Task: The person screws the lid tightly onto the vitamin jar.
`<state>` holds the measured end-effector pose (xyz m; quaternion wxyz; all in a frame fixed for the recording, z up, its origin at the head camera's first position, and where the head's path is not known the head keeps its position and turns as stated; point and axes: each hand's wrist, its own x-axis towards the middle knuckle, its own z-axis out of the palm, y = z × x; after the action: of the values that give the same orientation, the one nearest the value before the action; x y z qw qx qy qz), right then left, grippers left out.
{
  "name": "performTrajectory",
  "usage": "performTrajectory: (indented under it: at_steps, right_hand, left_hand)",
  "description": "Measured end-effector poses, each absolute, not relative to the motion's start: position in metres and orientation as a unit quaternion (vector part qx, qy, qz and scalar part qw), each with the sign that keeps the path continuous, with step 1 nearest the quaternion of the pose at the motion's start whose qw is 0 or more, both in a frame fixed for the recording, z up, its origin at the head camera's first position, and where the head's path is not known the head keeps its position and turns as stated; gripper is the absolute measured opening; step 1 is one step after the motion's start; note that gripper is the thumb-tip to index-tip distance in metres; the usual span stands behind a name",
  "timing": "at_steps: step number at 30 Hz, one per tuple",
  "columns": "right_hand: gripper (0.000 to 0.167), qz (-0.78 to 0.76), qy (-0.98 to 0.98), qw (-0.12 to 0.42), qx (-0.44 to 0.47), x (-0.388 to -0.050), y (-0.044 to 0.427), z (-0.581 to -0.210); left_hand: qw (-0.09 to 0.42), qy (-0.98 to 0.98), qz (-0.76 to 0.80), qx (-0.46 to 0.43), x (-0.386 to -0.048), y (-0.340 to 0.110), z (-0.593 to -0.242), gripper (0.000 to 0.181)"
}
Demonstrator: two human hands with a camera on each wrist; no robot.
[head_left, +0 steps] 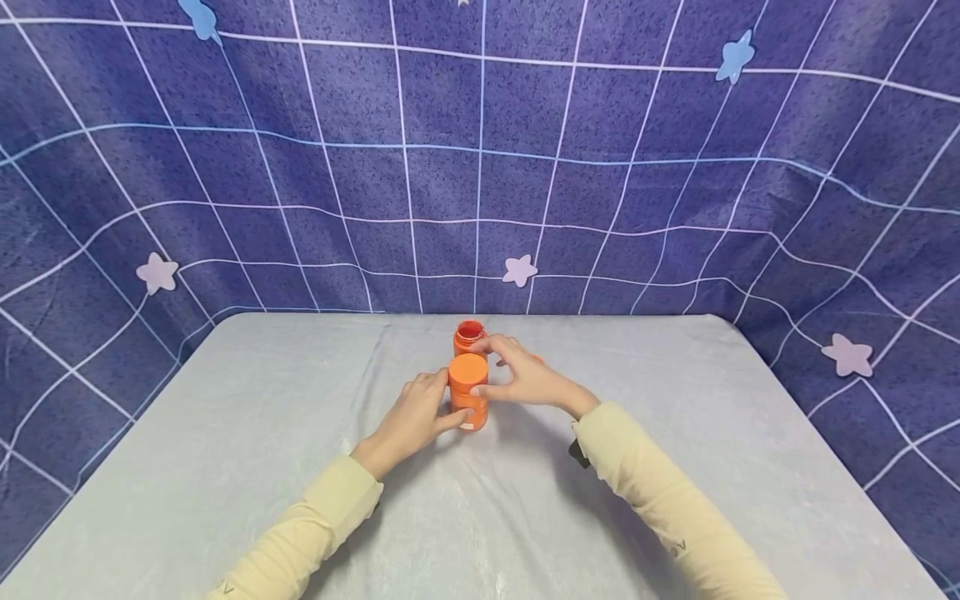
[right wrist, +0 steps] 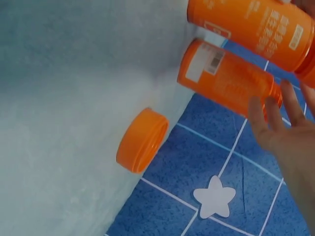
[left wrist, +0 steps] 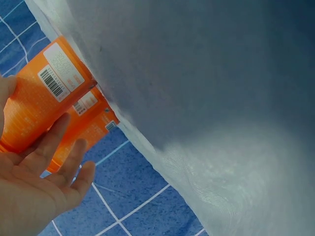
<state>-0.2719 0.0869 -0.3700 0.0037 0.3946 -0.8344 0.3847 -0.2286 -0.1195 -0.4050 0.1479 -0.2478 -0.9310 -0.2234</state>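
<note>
A capped orange bottle (head_left: 468, 402) stands upright on the table, nearest the person. My left hand (head_left: 414, 414) holds it from the left, thumb on the near side; in the left wrist view some fingers extend past the bottle (left wrist: 42, 98). At the bottle's upper right, my right hand (head_left: 528, 379) has its thumb by the orange lid (head_left: 468, 368). Its other fingers, spread and fairly straight in the right wrist view, reach toward a second orange bottle (right wrist: 226, 78). That bottle stands uncapped just behind, its mouth (head_left: 470, 331) showing.
A loose orange cap (right wrist: 142, 140) lies on the table, open side up, mostly hidden behind the right hand in the head view. A grey-white cloth covers the table (head_left: 262, 433). Blue gridded fabric (head_left: 450, 183) with star shapes rises behind and at both sides.
</note>
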Motion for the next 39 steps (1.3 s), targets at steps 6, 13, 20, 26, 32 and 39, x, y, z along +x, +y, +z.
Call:
performTrajectory:
  at_steps: [6, 13, 20, 26, 32, 39]
  right_hand:
    - [0.056, 0.37, -0.828, -0.037, 0.42, -0.277, 0.089, -0.364]
    - [0.053, 0.362, -0.823, -0.058, 0.434, -0.28, 0.09, -0.36]
    - [0.051, 0.36, -0.824, -0.055, 0.433, -0.281, 0.091, -0.361]
    - [0.047, 0.362, -0.838, -0.026, 0.407, -0.278, 0.089, -0.365]
    - [0.046, 0.384, -0.845, 0.009, 0.371, -0.271, 0.086, -0.371]
    - [0.045, 0.388, -0.856, 0.049, 0.339, -0.264, 0.079, -0.377]
  left_hand:
    - [0.145, -0.932, -0.225, -0.244, -0.228, -0.119, -0.405, 0.051]
    - [0.136, -0.933, -0.229, -0.24, -0.228, -0.119, -0.404, 0.053]
    - [0.134, -0.935, -0.228, -0.238, -0.228, -0.12, -0.403, 0.053]
    - [0.137, -0.934, -0.228, -0.239, -0.228, -0.119, -0.404, 0.052]
    - [0.137, -0.934, -0.229, -0.239, -0.228, -0.12, -0.404, 0.053]
    - [0.137, -0.933, -0.23, -0.24, -0.227, -0.12, -0.404, 0.054]
